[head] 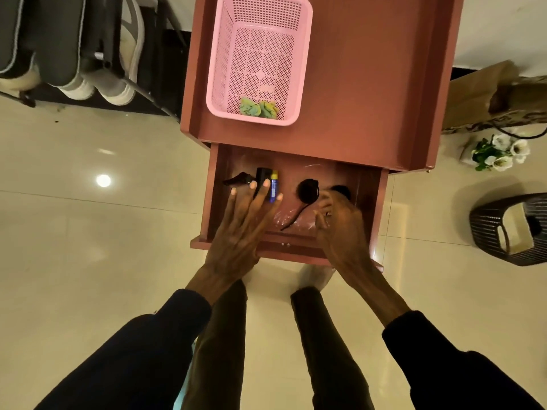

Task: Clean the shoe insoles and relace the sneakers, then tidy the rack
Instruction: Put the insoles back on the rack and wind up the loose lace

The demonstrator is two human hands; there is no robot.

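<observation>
Left hand (240, 229) splayed over drawer (296, 253)

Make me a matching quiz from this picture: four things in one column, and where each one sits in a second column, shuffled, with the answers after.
Things
1. green crumpled cloths
2. blue tube with a yellow cap
3. white flowers with green leaves
4. grey-and-white sneakers

Places
A. on the tiled floor, right of the reddish-brown cabinet
B. inside the pink perforated plastic basket
C. on the dark metal rack, upper left
D. in the cabinet's open drawer

Pairs: 1-B, 2-D, 3-A, 4-C
</observation>
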